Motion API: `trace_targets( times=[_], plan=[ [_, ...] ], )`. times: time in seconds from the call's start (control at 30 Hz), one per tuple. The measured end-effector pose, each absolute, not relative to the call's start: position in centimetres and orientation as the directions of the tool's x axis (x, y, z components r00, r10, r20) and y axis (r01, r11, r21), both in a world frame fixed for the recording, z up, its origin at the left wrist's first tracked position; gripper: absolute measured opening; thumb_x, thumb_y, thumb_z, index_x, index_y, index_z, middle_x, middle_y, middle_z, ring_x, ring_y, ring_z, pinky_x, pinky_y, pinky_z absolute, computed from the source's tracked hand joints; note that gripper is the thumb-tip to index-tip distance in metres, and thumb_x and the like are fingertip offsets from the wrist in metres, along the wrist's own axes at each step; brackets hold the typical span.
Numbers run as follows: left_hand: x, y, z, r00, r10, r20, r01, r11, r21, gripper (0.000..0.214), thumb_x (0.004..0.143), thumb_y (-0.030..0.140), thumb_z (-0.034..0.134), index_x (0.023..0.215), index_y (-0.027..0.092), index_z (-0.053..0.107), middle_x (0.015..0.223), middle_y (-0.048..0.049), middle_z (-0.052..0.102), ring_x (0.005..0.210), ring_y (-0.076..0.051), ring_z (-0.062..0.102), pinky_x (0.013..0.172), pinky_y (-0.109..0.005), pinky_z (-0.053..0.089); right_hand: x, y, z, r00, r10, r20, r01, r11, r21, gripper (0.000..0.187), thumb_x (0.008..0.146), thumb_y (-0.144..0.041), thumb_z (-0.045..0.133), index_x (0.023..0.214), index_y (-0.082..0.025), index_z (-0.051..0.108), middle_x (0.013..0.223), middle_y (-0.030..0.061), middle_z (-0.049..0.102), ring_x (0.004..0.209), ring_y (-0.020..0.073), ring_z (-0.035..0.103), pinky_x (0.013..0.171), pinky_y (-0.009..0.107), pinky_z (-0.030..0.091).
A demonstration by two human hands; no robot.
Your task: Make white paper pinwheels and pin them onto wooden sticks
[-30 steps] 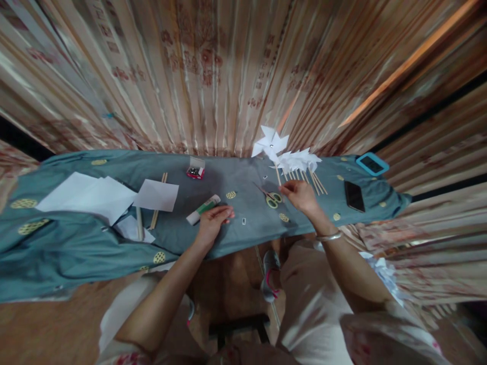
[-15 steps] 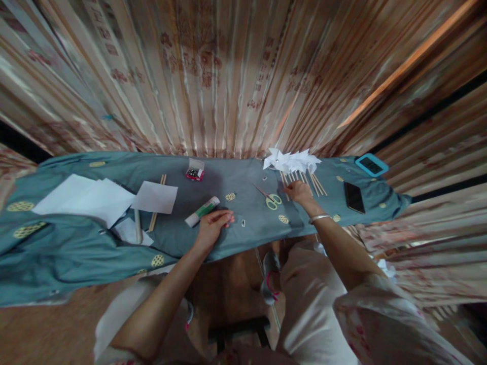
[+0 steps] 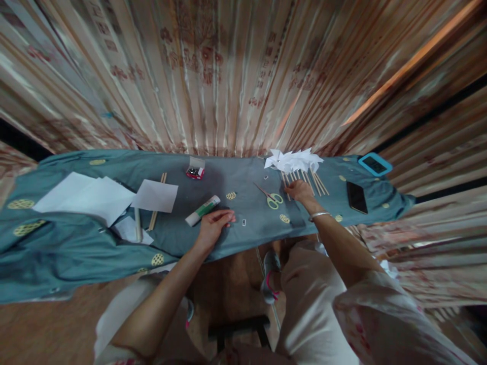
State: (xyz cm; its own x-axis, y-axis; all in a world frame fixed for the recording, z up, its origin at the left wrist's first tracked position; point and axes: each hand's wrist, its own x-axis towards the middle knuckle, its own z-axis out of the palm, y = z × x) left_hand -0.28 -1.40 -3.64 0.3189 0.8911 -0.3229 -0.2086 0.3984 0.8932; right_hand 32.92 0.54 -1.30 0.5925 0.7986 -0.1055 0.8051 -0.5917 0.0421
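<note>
Several white paper pinwheels (image 3: 294,161) on thin wooden sticks lie overlapping in a row on the right half of the cloth. My right hand (image 3: 300,190) is over the lower ends of the sticks, its fingers closed on the stick of the leftmost pinwheel. Left of it lie scissors (image 3: 272,198) with pale green handles, blades pointing away. My left hand (image 3: 213,225) rests on the cloth with fingers curled together, and nothing shows in them. Just beyond it, close to its knuckles, is a white and green glue stick (image 3: 203,210).
White paper sheets (image 3: 87,195), a square of paper (image 3: 155,195) over wooden sticks (image 3: 152,221), and a pale rod (image 3: 137,225) lie left. A small open box of pins (image 3: 195,172) stands behind. A phone (image 3: 356,197) and a blue-framed timer (image 3: 375,165) sit right. Curtains (image 3: 228,76) hang behind.
Both hands stay in nearly the same place. The view has shifted slightly, and the things on the right appear a little further right.
</note>
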Motion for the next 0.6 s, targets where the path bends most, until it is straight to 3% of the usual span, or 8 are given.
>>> trace_targets(
  times=[0.23,0.37,0.5,0.6],
  plan=[
    [-0.4,-1.4,-3.5,0.318,0.894,-0.317,-0.198,0.389,0.900,0.041,0.053,0.048,0.086,0.078,0.017,0.077,0.075,-0.0064,0.074,0.075,-0.020,0.069,0.064,-0.028,0.050,33.1,-0.4,-0.7,0.595,0.801,-0.065,0.804,-0.592,0.058,0.034,0.091,-0.039,0.059,0.102,-0.009,0.073,0.100,0.0198,0.073,0.093,0.0278,0.069,0.079,0.036,0.050],
    [-0.5,-1.5,-3.5,0.326,0.892,-0.312,-0.224,0.393,0.892,0.040,0.051,0.047,0.087,0.076,0.017,0.076,0.072,-0.0058,0.074,0.073,-0.019,0.069,0.064,-0.027,0.050,31.5,-1.6,-0.2,0.502,0.865,0.014,0.864,-0.503,0.042,0.037,0.095,-0.038,0.052,0.105,-0.008,0.071,0.099,0.0233,0.071,0.092,0.0303,0.068,0.079,0.038,0.048],
    [-0.6,-1.7,-3.7,0.330,0.895,-0.302,-0.234,0.387,0.892,0.038,0.053,0.045,0.086,0.075,0.016,0.076,0.071,-0.0063,0.074,0.072,-0.019,0.069,0.063,-0.028,0.051,26.3,-2.5,-0.9,0.311,0.947,0.076,0.946,-0.301,-0.121,0.031,0.095,-0.033,0.048,0.101,-0.014,0.072,0.096,0.0178,0.074,0.088,0.0271,0.069,0.078,0.034,0.048],
    [-0.7,-1.8,-3.7,0.330,0.895,-0.301,-0.236,0.387,0.891,0.036,0.054,0.045,0.084,0.074,0.016,0.076,0.071,-0.0067,0.074,0.071,-0.019,0.069,0.062,-0.028,0.050,21.6,-2.6,-2.5,0.105,0.986,0.126,0.958,-0.067,-0.279,0.033,0.095,-0.028,0.044,0.111,-0.015,0.070,0.112,0.0145,0.074,0.102,0.0258,0.068,0.092,0.035,0.050]
  ],
)
